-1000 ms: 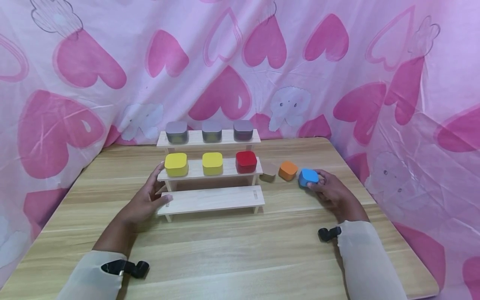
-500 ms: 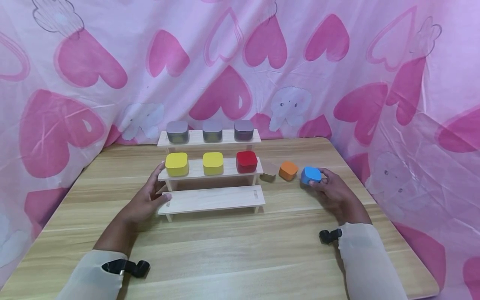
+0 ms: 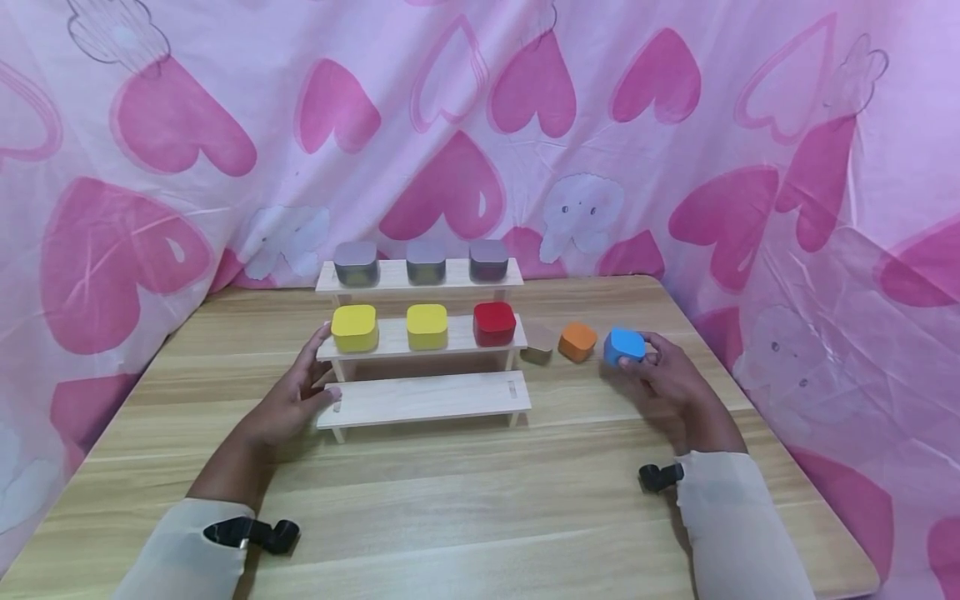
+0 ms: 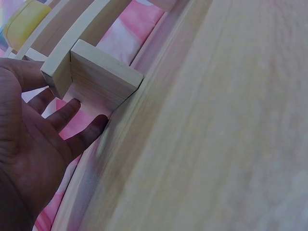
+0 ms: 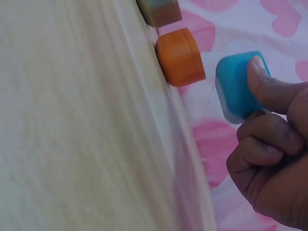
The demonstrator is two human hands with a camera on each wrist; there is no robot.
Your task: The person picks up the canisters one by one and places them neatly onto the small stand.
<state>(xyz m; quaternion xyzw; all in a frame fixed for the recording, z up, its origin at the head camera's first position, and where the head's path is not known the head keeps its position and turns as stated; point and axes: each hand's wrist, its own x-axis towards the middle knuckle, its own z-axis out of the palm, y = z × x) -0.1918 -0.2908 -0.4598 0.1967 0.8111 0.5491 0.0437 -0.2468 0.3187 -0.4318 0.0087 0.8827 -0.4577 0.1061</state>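
Observation:
My right hand (image 3: 671,375) pinches a small blue rounded-square box (image 3: 623,345) between thumb and fingers. In the right wrist view the blue box (image 5: 238,86) is raised off the table, its thumb side facing the camera. At the left end of a three-tier wooden rack (image 3: 427,398), my left hand (image 3: 288,407) lies with its thumb on the bottom tier and a finger beside the middle one. The left wrist view has loosely spread fingers (image 4: 84,137) near the rack's end leg (image 4: 103,77). An orange box (image 3: 577,342) sits on the table left of the blue one.
Two yellow boxes (image 3: 427,327) and a red box (image 3: 494,323) stand on the middle tier. Several grey boxes (image 3: 426,263) line the top tier. Beside the rack is a brownish box (image 3: 537,343). Pink patterned cloth (image 3: 600,150) hangs behind and right of the table (image 3: 450,517).
My right hand has raised the blue box off the table and shifted it slightly right, away from the orange one. My left hand has stayed at the rack.

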